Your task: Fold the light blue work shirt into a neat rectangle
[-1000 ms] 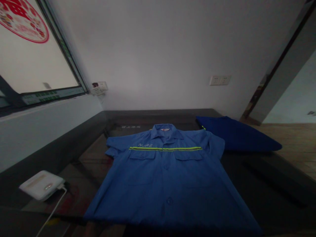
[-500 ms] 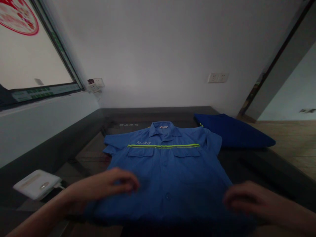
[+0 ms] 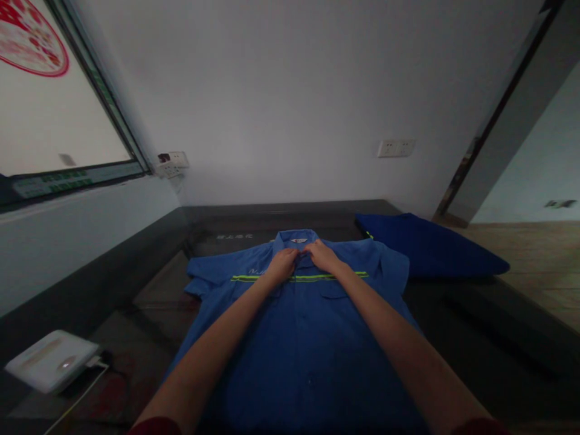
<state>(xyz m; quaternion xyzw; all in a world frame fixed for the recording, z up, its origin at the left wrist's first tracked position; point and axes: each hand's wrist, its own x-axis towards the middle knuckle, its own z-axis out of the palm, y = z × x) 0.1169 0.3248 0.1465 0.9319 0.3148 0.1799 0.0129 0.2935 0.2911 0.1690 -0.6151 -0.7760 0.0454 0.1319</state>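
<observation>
A blue short-sleeved work shirt [image 3: 312, 338] lies spread face up, its collar at the far end and a yellow-green stripe across the chest. My left hand [image 3: 283, 264] is closed on the front opening just below the collar. Close beside it, my right hand [image 3: 321, 254] pinches the other side of the same opening, under the collar's right flap. The fingertips of both hands nearly meet there, and the bit of cloth between them is mostly hidden. My forearms lie across the shirt's chest and partly cover the lettering and pockets.
Under the shirt is a dark table [image 3: 154, 290]. A white device [image 3: 52, 361] with a cable lies at its left. Folded dark blue cloth [image 3: 426, 244] rests at the right edge. Behind are a wall with sockets [image 3: 396, 148] and a window [image 3: 58, 115] at left.
Both hands have moved from the shirt's lower sides up and inward to the collar opening and closed on the cloth there. The shirt stays spread out.
</observation>
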